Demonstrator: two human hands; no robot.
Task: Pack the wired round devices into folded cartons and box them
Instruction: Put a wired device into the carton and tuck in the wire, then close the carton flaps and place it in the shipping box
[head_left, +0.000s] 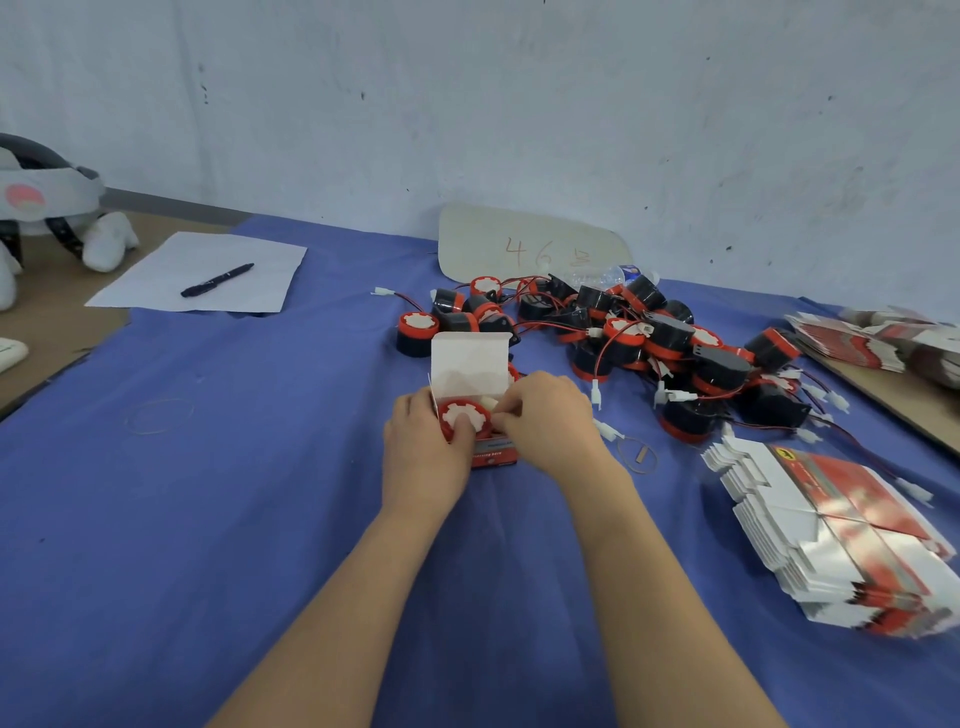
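The left hand (423, 452) grips the carton (496, 454), thumb pressing the round device (464, 414) seated inside. The right hand (545, 421) pinches a white piece (489, 403), probably its connector, at the device's 3 o'clock edge. Best tuck that fully below the rim before closing the raised lid (470, 364).

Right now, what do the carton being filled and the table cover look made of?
Carton: thin printed card, apparently glossy red outside and matte white inside; its raised flap keeps crisp folds. Table cover: likely woven cloth, matte blue, showing soft wrinkles.
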